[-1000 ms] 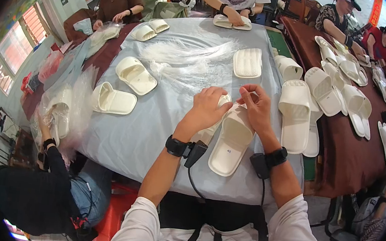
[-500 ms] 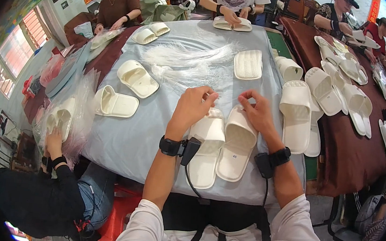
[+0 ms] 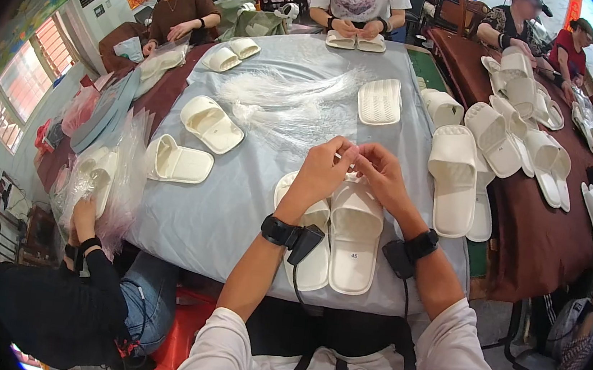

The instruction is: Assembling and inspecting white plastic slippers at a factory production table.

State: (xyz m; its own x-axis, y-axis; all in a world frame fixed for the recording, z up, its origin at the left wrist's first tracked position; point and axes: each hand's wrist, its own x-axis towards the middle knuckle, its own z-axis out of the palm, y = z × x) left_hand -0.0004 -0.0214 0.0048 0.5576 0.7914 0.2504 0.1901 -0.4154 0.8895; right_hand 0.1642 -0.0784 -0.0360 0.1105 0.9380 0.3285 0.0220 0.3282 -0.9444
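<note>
Just past the open toes of two white slippers, my left hand (image 3: 327, 165) and my right hand (image 3: 382, 176) meet with fingertips pinched together. Whatever lies between the fingers is too small to make out. Under my hands the right slipper (image 3: 353, 252) rests sole down, its toe end partly behind my fingers. Beside it the left slipper (image 3: 311, 262) is mostly covered by my left forearm and wrist device. Beyond my hands, a loose heap of thin clear plastic strands (image 3: 284, 100) spreads over the grey-blue cloth (image 3: 236, 211).
A slipper lies sole up (image 3: 380, 101) at the far right of the cloth. Single slippers (image 3: 210, 125) stand on the left, more white slippers (image 3: 452, 180) along the right edge and the brown-covered table (image 3: 521, 245). Co-workers handle slippers around; one at left holds a clear bag (image 3: 124, 174).
My hands have come together from a gap, fingertips now meeting. Both slippers in front of me have shifted slightly left and straightened. Across the table, a co-worker's hands have moved closer together over their slippers.
</note>
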